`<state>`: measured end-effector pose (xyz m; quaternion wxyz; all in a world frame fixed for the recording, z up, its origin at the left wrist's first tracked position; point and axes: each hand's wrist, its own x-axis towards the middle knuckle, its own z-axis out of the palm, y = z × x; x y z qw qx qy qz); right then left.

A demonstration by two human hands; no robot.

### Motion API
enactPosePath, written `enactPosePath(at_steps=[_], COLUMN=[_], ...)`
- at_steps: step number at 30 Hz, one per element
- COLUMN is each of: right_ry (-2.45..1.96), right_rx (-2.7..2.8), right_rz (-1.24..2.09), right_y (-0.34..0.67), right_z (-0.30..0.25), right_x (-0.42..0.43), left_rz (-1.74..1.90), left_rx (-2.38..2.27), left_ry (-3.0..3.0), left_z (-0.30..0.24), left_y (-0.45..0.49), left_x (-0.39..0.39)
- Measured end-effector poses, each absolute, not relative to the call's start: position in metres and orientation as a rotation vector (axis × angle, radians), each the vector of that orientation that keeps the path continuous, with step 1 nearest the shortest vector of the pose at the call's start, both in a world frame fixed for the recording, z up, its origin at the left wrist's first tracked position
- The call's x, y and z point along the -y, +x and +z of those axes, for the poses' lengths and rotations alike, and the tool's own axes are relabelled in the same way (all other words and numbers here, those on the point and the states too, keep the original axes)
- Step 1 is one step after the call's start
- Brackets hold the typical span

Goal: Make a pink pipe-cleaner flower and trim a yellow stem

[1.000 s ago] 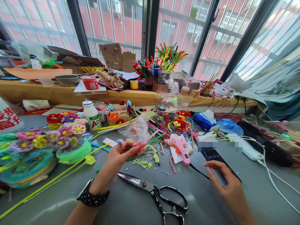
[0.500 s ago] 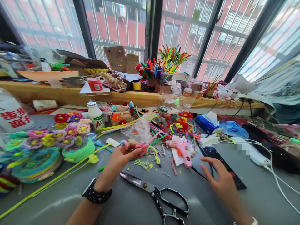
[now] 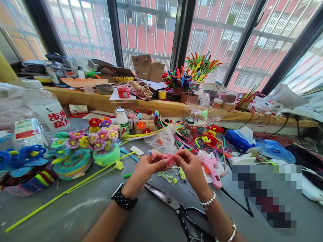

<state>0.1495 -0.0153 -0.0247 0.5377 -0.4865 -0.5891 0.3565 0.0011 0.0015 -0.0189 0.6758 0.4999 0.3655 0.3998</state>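
A pink pipe-cleaner flower point(image 3: 168, 159) is held up over the table between my two hands. My left hand point(image 3: 148, 168), with a dark dotted watch band at the wrist, pinches it from the left. My right hand point(image 3: 189, 166) has its thumb and fingertips closed on the flower's right side. Below the hands lie large black-handled scissors point(image 3: 169, 200), partly behind my right forearm. Yellow-green fuzz clippings point(image 3: 166, 176) are scattered under the flower. Just right of my right hand rests a pink glue gun point(image 3: 211, 169) on white paper.
Pipe-cleaner flowers in round woven baskets point(image 3: 107, 154) stand on the left. A long yellow pipe cleaner point(image 3: 68, 191) crosses the table there. Behind the hands are a white drink bottle point(image 3: 122, 122), a clear plastic bag point(image 3: 164, 139) and a glass jar point(image 3: 188, 127). A blue tissue pack point(image 3: 238, 140) lies right.
My right hand has come left from beside the phone and closed on the flower. My left hand keeps its hold. The camera view has swung to the left.
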Motion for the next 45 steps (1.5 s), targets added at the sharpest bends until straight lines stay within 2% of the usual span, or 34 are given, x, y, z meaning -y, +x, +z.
enactPosePath(at_steps=[5,10,27,36,45], right_ry=[-1.073,-1.098,-1.133,-1.075,-1.002], right_rx=[1.28,1.436,1.727,1.899,2.017], right_rz=[0.902,0.896,0.562,0.109,-0.188], right_y=[0.151,0.154,0.161,0.166,0.167], right_z=[-0.027,-0.026,-0.018,-0.023,-0.027], right_x=[0.021,0.021,0.025,0.03,0.032], left_rz=[0.919,0.927,0.894,0.821,0.796], left_rx=[-0.821,-0.835,-0.849,-0.795,-0.765], left_ry=[0.987,0.975,1.117,1.013,1.037], left_z=[-0.019,-0.018,-0.019,-0.02,-0.023], left_y=[0.004,0.003,0.005,0.001,0.002], left_x=[-0.001,-0.001,0.001,0.001,0.0])
